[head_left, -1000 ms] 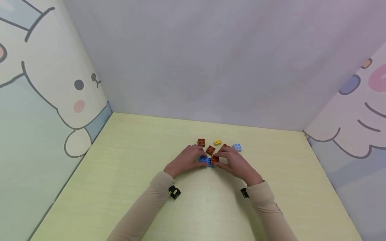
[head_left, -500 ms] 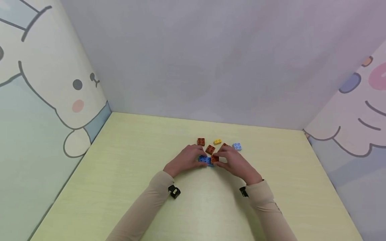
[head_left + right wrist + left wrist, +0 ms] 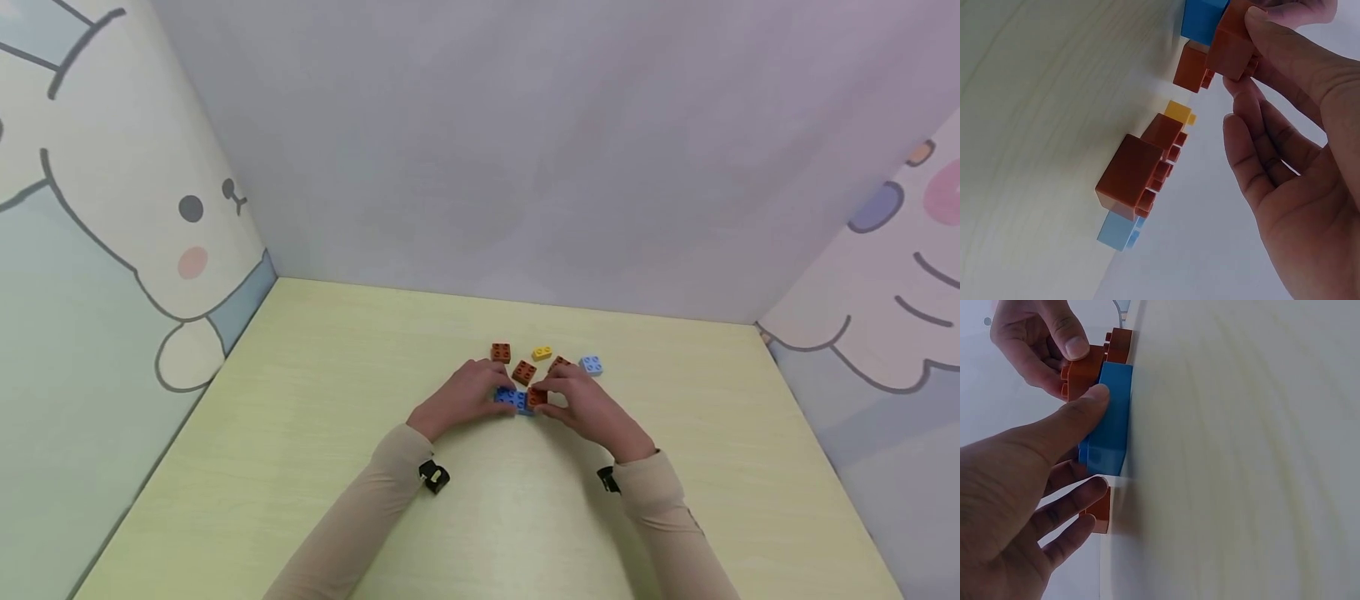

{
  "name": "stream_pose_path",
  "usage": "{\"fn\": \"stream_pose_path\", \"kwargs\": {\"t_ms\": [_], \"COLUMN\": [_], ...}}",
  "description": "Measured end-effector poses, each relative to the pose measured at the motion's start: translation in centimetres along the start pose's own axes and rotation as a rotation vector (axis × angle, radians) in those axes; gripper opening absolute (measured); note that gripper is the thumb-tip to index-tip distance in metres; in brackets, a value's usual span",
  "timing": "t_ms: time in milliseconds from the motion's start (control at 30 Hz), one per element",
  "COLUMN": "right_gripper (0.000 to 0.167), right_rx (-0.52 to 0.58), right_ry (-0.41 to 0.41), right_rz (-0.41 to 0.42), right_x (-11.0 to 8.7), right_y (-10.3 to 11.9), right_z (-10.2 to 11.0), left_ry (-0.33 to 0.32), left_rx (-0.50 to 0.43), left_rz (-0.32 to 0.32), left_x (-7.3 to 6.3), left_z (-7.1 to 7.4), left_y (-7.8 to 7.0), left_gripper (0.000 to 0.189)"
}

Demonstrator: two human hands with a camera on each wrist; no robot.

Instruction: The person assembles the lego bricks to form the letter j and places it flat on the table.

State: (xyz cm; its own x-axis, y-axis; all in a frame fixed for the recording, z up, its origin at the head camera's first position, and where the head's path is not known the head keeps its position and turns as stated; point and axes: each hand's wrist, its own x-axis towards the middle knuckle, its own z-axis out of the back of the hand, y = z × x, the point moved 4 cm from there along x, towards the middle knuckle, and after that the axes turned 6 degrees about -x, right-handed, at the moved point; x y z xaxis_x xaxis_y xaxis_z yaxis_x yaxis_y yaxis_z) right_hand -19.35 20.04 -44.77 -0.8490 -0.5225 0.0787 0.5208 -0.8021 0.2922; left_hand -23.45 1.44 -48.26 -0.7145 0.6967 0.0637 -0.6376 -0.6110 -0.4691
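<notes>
My left hand [image 3: 468, 392] pinches a long blue toy building brick [image 3: 507, 398] lying studs up on the table; its thumb presses the near side in the left wrist view. Between thumb and fingers, my right hand [image 3: 588, 406] holds a reddish-brown brick [image 3: 536, 397] at the blue brick's right end. From the left wrist, that brown brick [image 3: 1085, 372] overlaps the top of the blue brick [image 3: 1113, 425]; whether their studs are locked together I cannot tell. Fingers hide part of both bricks.
Behind the hands lie loose brown bricks [image 3: 501, 352], a small yellow brick [image 3: 542, 353] and a light blue brick [image 3: 591, 365]. More brown bricks [image 3: 1129, 175] stand close beside the right hand. The pale table [image 3: 360, 333] ends at a grey back wall [image 3: 480, 167].
The right hand and its brown brick have shifted very slightly to the right along the blue brick. The left hand keeps its hold in the same place.
</notes>
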Motion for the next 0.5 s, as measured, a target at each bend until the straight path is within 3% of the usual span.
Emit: {"fn": "stream_pose_path", "kwargs": {"t_ms": [500], "right_gripper": [0.024], "right_rx": [0.012], "right_ry": [-0.007], "right_rz": [-0.018], "right_x": [0.20], "right_y": [0.54], "right_z": [0.15], "left_ry": [-0.008], "left_rx": [-0.049], "left_rz": [0.003], "left_x": [-0.14], "left_z": [-0.02], "left_y": [-0.09], "left_gripper": [0.037]}}
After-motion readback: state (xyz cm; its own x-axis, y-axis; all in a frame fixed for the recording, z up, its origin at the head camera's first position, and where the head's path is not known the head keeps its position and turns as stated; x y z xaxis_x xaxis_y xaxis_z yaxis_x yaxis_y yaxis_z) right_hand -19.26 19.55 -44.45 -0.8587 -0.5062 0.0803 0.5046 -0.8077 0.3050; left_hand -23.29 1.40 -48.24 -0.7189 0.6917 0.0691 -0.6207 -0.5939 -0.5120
